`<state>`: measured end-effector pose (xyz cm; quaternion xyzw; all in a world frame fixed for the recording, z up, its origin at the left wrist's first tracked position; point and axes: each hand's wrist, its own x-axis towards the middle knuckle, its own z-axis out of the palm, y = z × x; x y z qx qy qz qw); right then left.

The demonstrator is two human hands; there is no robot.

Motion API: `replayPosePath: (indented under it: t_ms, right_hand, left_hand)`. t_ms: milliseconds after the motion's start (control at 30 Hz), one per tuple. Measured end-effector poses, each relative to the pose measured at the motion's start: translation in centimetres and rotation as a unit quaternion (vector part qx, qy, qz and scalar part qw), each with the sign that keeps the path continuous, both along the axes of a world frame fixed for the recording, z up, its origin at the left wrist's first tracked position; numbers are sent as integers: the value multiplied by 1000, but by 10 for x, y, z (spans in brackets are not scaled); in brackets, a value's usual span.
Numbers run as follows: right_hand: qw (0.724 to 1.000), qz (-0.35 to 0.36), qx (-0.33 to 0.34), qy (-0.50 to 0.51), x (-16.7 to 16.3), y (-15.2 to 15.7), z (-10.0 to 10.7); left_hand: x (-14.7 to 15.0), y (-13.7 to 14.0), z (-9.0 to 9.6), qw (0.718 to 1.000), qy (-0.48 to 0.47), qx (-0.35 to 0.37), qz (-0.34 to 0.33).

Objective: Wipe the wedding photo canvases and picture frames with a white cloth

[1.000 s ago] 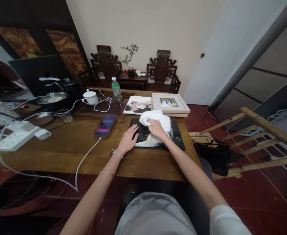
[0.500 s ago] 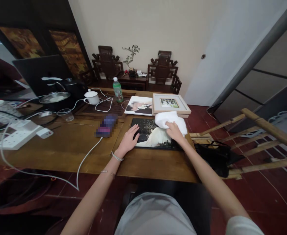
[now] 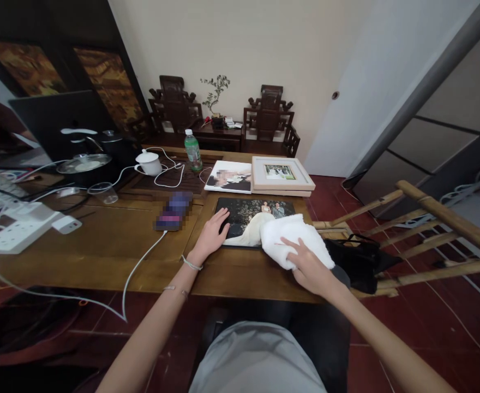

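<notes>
A dark wedding photo panel lies flat on the wooden table, showing a couple and a long white gown. My left hand rests flat on its left edge, fingers stretched out. A bunched white towel covers the panel's lower right part and hangs past its near edge. My right hand holds this towel from above, with the fingertips pressed into it. Beyond the panel lie a white-edged photo print and a pale picture frame stacked on another.
Left of the panel is a phone with a white charging cable. Farther left are a power strip, a plastic cup, a lidded white cup and a green bottle. A bamboo chair with a black bag stands right.
My right hand has drawn the towel from the panel's upper right corner down toward its near right edge, uncovering the pictured couple. My left hand stays on the panel's left edge.
</notes>
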<state>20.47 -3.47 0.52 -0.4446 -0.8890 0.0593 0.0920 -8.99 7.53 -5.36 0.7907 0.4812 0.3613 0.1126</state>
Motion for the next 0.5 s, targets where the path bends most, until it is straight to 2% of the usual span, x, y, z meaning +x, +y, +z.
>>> replayPosePath:
  t_ms: [67, 267, 333, 400, 500]
  right_hand:
    - [1000, -18, 12, -3, -1, 23, 3]
    - [995, -92, 24, -23, -5, 121, 12]
    - [994, -108, 27, -21, -5, 142, 15]
    - [993, -112, 32, -16, -5, 151, 16]
    - [994, -101, 35, -11, -3, 137, 9]
  left_hand:
    - [-1, 1, 0, 1000, -3, 1, -3]
    - [-4, 3, -2, 1000, -13, -4, -8]
    - [-4, 2, -2, 1000, -16, -6, -9]
    - [-4, 1, -1, 1000, -17, -9, -10]
    - [-3, 0, 0, 1000, -17, -12, -6]
